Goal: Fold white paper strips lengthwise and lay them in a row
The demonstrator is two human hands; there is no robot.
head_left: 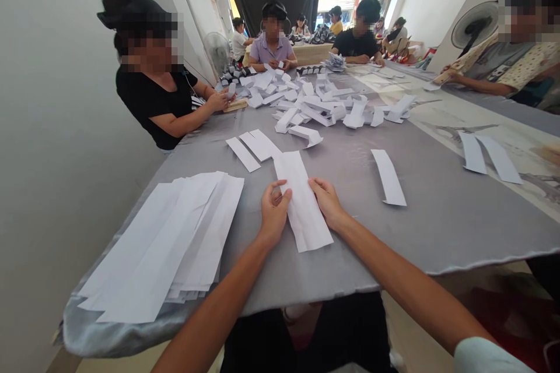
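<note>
A white paper strip (303,204) is held between my two hands just above the table's near side, its long side pointing away from me. My left hand (275,210) pinches the strip's left edge, thumb on top. On the opposite edge, my right hand (326,201) grips the paper, its fingers partly hidden beneath. Just beyond lie narrower paper strips (258,145), one partly behind the held strip. To the left rests a fanned stack of long white paper sheets (161,245). A single curled strip (389,178) lies to the right.
A heap of folded paper strips (306,99) covers the table's middle. Two more strips (490,157) lie at far right. The grey tablecloth (429,227) ends close to my lap. Co-workers sit around the table, one at left (153,76) handling paper. Fans stand by the walls.
</note>
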